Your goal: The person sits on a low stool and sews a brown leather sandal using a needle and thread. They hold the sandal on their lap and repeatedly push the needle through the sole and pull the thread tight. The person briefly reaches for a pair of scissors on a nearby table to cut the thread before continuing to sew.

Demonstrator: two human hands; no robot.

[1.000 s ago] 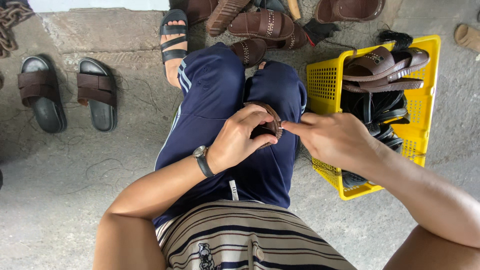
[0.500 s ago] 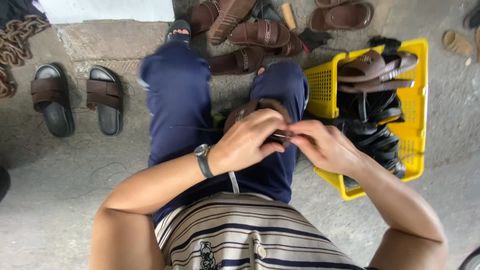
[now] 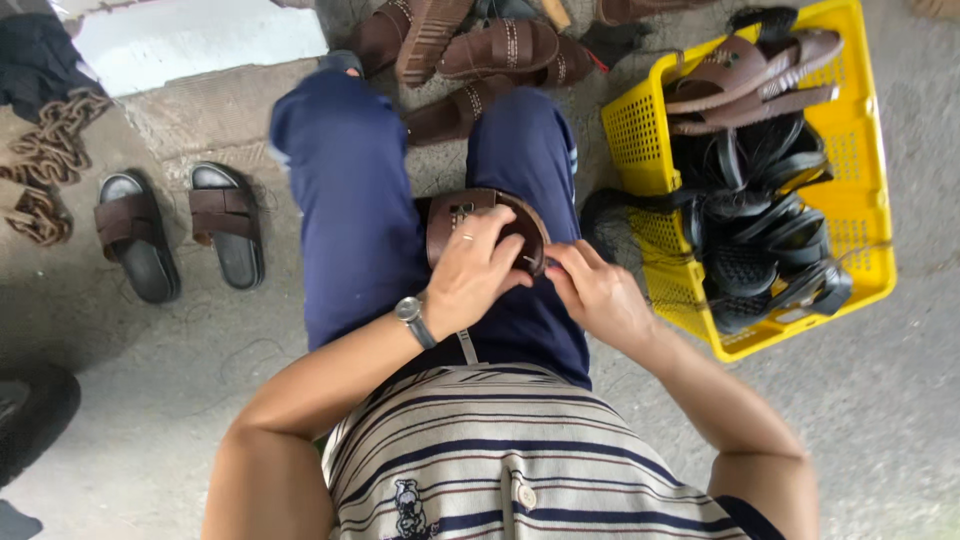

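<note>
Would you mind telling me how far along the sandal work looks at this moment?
Done, seemingly: a pair of dark sandals stands on the floor, and brown sandals lie atop the yellow basket. In hand: the left hand holds a brown sandal on the lap while the right hand works at its edge. Left, possibly: loose brown sandals ahead.

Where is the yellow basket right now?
In the head view, the yellow basket sits on the concrete floor at the person's right, beside the right knee, holding brown and black sandals.
</note>
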